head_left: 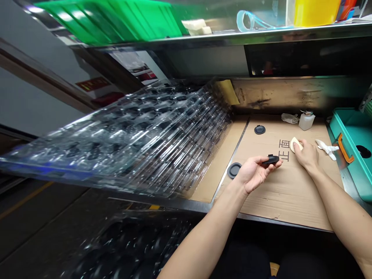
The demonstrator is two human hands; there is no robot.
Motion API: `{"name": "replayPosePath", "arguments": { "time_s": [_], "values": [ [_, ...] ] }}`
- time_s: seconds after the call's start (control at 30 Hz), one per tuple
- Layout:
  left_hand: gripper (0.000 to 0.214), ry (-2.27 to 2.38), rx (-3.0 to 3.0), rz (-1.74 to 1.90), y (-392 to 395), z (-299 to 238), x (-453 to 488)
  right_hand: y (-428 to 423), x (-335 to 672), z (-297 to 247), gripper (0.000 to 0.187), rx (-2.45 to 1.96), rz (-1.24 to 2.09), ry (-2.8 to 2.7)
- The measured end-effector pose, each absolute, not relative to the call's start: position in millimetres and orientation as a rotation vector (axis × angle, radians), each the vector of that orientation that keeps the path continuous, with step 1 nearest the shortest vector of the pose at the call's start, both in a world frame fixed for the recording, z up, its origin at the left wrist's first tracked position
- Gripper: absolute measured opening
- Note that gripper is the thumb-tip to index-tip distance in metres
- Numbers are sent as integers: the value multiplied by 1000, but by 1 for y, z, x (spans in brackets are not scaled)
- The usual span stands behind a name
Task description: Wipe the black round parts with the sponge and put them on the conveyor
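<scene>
Between the thumb and fingers of my left hand (255,174) is a round black cap with a small tab (271,159), raised over the cardboard. My right hand (307,155) pinches a cream-coloured sponge pad (294,145), just right of the printed characters. Another black cap (234,170) lies on the cardboard beside my left wrist, partly hidden by it. Farther back rests one more black cap (259,130), also with a tab. A crumpled white cloth or glove (327,148) lies to the right of my right hand.
Stacked clear plastic trays (162,139) with dark round parts fill the left side. Brown cardboard (276,201) covers the bench. A small dispenser bottle (306,120) stands at the back. A teal bin (345,155) is on the right, and a shelf with a green bin (116,21) overhangs.
</scene>
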State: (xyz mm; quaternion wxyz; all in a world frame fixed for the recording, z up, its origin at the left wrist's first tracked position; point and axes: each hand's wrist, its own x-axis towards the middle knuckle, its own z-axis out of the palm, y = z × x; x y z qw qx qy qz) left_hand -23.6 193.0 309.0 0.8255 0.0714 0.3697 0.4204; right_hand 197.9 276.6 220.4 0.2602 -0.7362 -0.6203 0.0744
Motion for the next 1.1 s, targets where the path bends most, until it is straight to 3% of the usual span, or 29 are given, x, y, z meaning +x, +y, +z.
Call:
{"name": "replayPosePath", "arguments": {
  "time_s": [0.2,0.27,0.37,0.43,0.53,0.63,0.87,1.1],
  "values": [
    [37,745,285,884,210,291,-20,266,192,234,48,-1849,276,-1989],
    [34,733,337,892,223,283,-12,264,195,240,51,-1849,125,-2036],
    [35,705,340,834,240,277,4,265,213,247,35,-2029,-292,-1876],
    [38,674,307,758,248,276,14,268,227,248,31,-2170,-388,-1755],
    [41,664,238,676,252,274,22,273,240,248,30,-2225,-240,-1780],
    [42,696,224,698,251,270,22,274,236,251,33,-1961,-44,-1863],
    [41,658,324,740,252,265,13,265,210,264,37,-1572,742,-1752],
    [37,622,342,739,252,262,12,256,197,278,38,-1482,1033,-1646]
  ]
}}
